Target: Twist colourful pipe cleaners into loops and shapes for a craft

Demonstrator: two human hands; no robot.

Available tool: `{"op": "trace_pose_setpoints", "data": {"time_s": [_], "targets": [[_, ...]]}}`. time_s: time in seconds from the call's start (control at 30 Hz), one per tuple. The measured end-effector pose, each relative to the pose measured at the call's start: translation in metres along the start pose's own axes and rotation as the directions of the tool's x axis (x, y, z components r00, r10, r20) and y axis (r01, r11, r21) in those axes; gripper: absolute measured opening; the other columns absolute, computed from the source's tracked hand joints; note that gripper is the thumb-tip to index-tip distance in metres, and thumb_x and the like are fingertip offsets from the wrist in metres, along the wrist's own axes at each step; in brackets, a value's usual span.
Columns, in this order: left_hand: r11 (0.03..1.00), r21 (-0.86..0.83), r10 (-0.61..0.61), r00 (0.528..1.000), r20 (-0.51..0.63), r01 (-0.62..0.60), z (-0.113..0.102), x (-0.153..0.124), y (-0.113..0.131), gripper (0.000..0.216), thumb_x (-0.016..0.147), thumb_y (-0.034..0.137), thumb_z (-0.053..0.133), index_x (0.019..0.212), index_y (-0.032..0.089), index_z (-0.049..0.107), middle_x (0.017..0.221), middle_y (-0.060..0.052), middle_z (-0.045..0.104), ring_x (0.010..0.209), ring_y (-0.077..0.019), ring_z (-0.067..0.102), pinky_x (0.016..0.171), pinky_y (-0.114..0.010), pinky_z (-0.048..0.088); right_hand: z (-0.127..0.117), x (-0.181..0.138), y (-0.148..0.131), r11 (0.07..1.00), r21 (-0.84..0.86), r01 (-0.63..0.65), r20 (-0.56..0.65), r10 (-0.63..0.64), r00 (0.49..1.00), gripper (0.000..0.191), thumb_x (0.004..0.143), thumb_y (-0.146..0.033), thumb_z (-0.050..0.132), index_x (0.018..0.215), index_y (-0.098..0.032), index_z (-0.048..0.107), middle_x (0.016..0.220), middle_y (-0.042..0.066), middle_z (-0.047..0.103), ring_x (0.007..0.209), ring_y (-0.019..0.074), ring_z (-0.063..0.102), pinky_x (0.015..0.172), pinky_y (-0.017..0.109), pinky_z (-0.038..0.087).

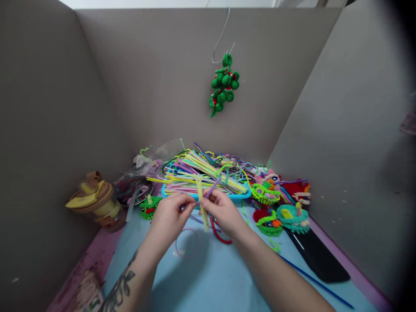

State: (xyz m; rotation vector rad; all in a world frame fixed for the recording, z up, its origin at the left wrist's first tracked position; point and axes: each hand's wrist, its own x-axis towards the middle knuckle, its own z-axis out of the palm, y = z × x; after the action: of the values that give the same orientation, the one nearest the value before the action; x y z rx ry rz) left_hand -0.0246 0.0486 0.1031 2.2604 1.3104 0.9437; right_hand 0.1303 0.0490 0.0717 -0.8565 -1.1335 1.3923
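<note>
My left hand [170, 215] and my right hand [222, 209] meet over the light blue mat [208, 277], fingers pinched together. Between them they hold a pale yellow pipe cleaner [202, 203], standing nearly upright, and a purple pipe cleaner [212, 188] that slants up to the right. Just behind the hands lies a blue tray [242, 196] heaped with several coloured pipe cleaners. A pink loop [188, 245] and a red curved piece [218, 234] rest on the mat under the hands.
Grey partition walls enclose the desk. A green pipe-cleaner bunch [224, 84] hangs from a wire on the back wall. Finished colourful pieces [282, 212] sit right of the tray, a small green one [148, 207] on the left, a brown-yellow tape dispenser [94, 199] far left, a black flat object [316, 255] right.
</note>
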Motion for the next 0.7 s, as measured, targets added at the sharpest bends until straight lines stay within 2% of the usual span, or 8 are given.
{"op": "trace_pose_setpoints", "data": {"time_s": [0.17,0.33,0.43,0.6,0.7], "targets": [[1.000,0.017,0.014,1.000,0.024,-0.015,-0.0038,-0.0004,-0.0024,0.014,0.082,0.024,0.055,0.078,0.019,0.067,0.077,-0.003,0.067,0.073,-0.0159,0.059,0.067,-0.025,0.041,-0.0053,0.0013,-0.0030,1.000,-0.016,-0.003,0.018,0.003,1.000,0.025,0.069,-0.035,0.070,0.080,-0.018,0.055,0.061,-0.006,0.052,0.051,0.0079,0.047,0.048,0.020,0.039],[1.000,-0.008,0.019,1.000,0.011,-0.018,-0.0054,0.0001,-0.0026,0.012,0.081,0.022,0.056,0.077,0.019,0.067,0.079,-0.004,0.068,0.076,-0.0166,0.060,0.070,-0.026,0.043,-0.0068,0.0035,-0.0010,0.999,0.020,-0.044,0.011,0.044,0.999,0.025,0.065,-0.030,0.073,0.078,-0.017,0.056,0.062,-0.005,0.056,0.053,0.0090,0.052,0.051,0.021,0.040],[0.999,-0.053,-0.002,0.999,-0.039,0.000,-0.0055,0.0011,-0.0025,0.010,0.079,0.023,0.058,0.079,0.019,0.067,0.082,-0.004,0.069,0.078,-0.0174,0.061,0.073,-0.027,0.044,-0.0069,0.0042,0.0002,0.998,0.028,-0.049,-0.010,0.050,0.999,0.022,0.065,-0.027,0.073,0.075,-0.017,0.056,0.058,-0.005,0.056,0.051,0.0085,0.050,0.050,0.021,0.039],[0.968,-0.220,-0.154,0.979,-0.136,0.122,-0.0029,0.0027,-0.0036,0.019,0.074,0.027,0.064,0.092,0.019,0.066,0.095,-0.006,0.069,0.083,-0.0188,0.062,0.074,-0.029,0.046,-0.0052,0.0039,-0.0006,0.994,0.096,-0.048,-0.033,0.052,0.998,0.021,0.060,-0.023,0.074,0.069,-0.017,0.056,0.059,-0.004,0.058,0.051,0.0086,0.050,0.048,0.021,0.038],[0.857,-0.479,-0.297,0.943,-0.154,0.192,0.0037,0.0045,-0.0029,0.040,0.072,0.029,0.066,0.108,0.018,0.057,0.086,-0.005,0.067,0.074,-0.0166,0.061,0.066,-0.027,0.046,-0.0020,0.0035,-0.0010,0.991,0.129,-0.026,-0.085,0.037,0.996,0.021,0.058,-0.021,0.074,0.068,-0.017,0.055,0.056,-0.005,0.058,0.049,0.0081,0.048,0.046,0.020,0.036]]}}
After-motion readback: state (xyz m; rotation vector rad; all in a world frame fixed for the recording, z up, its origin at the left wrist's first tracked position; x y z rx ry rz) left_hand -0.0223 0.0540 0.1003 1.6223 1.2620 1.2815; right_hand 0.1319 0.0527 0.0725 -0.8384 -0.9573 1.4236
